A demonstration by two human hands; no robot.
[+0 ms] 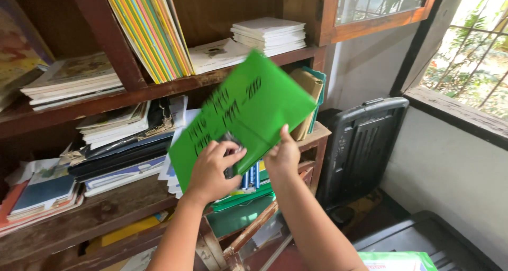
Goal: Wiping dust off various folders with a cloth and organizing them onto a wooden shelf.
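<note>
In the middle of the frame we hold a green folder [248, 112] up in front of a dark wooden bookshelf [106, 38], tilted so that its right end rises toward the upper centre; it is blurred, with dark handwriting across its face that we leave unread. Our left hand [211, 168] grips the folder's lower edge, fingers curled over the front and closed on it together with a small dark object we cannot make out. Our right hand [283, 154] grasps the same lower edge just to the right, thumb pointing up on the green face and the other fingers hidden behind. The two hands sit near each other but apart. Behind the folder, in the upper part of the frame, a row of thin yellow-spined books [151, 28] leans on the shelf, and to its right lies a flat stack of white booklets [270, 34]. At centre left a pile of dark and white notebooks [121, 144] fills the middle shelf, and more books lie at the lower left. Below our hands, green folders [243, 199] rest on a lower shelf. To the right, a dark plastic chair back [362, 149] stands beside the white wall under a window [465, 54].
</note>
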